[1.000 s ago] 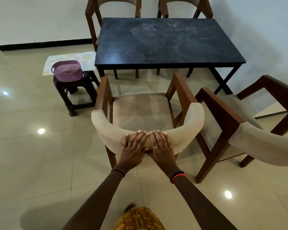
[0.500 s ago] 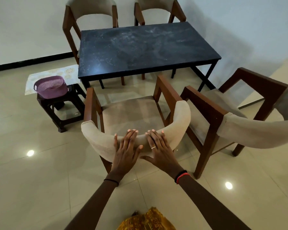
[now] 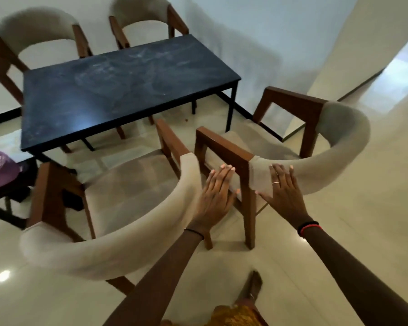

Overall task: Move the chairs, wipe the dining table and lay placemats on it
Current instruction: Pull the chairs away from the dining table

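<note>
smudged black table [image 3: 118,90], glossy cream floor tiles [image 3: 363,231], pale walls [image 3: 269,31]

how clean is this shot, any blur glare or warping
Head view: motion blur smears the far chairs and the near chair's backrest; the right hand is sharper; the wide lens slants the walls; a glare spot sits on the floor.
</note>
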